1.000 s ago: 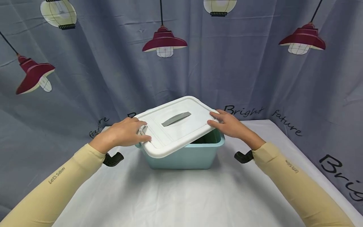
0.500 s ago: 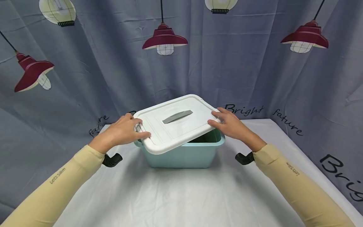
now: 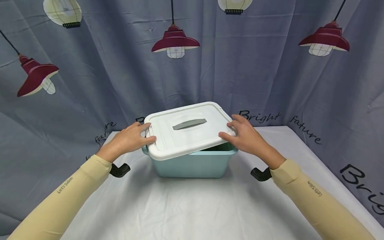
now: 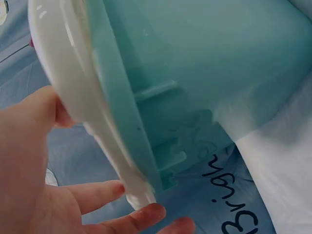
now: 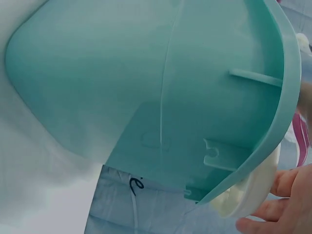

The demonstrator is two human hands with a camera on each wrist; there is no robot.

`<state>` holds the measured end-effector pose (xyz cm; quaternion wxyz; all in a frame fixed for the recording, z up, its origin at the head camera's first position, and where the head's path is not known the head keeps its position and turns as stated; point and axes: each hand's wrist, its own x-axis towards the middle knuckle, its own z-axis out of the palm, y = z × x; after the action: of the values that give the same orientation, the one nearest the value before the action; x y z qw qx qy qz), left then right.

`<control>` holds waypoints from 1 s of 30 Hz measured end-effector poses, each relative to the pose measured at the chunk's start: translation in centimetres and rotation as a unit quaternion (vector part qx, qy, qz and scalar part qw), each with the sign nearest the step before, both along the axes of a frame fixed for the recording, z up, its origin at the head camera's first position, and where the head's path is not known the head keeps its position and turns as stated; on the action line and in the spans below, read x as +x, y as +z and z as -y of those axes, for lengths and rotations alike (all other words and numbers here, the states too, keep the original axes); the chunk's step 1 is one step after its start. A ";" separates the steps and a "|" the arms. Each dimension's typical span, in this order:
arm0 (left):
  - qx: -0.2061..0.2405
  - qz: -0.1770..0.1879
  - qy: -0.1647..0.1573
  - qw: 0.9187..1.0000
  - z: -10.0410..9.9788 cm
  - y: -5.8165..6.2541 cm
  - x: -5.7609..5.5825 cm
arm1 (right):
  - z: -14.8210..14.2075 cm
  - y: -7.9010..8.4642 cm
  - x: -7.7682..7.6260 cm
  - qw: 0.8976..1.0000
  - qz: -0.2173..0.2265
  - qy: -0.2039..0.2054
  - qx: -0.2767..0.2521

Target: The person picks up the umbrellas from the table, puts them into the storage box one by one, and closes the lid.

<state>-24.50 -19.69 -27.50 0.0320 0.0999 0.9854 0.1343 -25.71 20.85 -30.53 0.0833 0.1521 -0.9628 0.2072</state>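
A white lid (image 3: 163,133) with a grey handle (image 3: 189,124) lies askew over a teal storage bin (image 3: 192,166), its right front side raised so that a dark gap shows. My left hand (image 3: 127,137) holds the lid's left end, thumb on the top face and fingers around the edge. At the right end, my right hand (image 3: 250,138) grips the lid's edge, the thumb near the front corner. In the left wrist view the lid (image 4: 68,63) sits close along the bin's rim (image 4: 117,92). The right wrist view shows the right fingers (image 5: 280,209) against the lid's far corner.
The bin stands on a table with a white cloth (image 3: 192,210). Behind and beside it hangs a blue-grey curtain (image 3: 255,73) printed with lamps and lettering. Black wrist mounts (image 3: 120,170) show at both cuffs.
The lid has turned to lie straighter over the bin, its front left corner higher in view and its right end further right. Both hands keep hold, and the gap has narrowed.
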 end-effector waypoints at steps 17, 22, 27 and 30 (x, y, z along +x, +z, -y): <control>0.005 -0.024 0.001 1.000 0.2 -1.7 -1.0 | -0.1 -0.1 -0.9 0.999 0.034 0.034 0.015; 0.015 -0.036 -0.002 0.999 0.3 -2.0 -1.4 | 0.1 0.5 -0.6 0.999 0.026 0.031 0.035; 0.023 -0.024 0.001 0.999 0.5 -2.2 -1.8 | 0.5 0.6 -0.2 0.998 0.025 0.030 0.044; 0.016 -0.030 0.006 0.999 0.3 -2.2 -1.8 | 0.7 0.5 0.1 0.998 0.022 0.030 0.046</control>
<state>-26.35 -20.03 -29.70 0.0001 0.0987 0.9842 0.1470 -25.66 20.16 -30.02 0.0484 0.1796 -0.9680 0.1684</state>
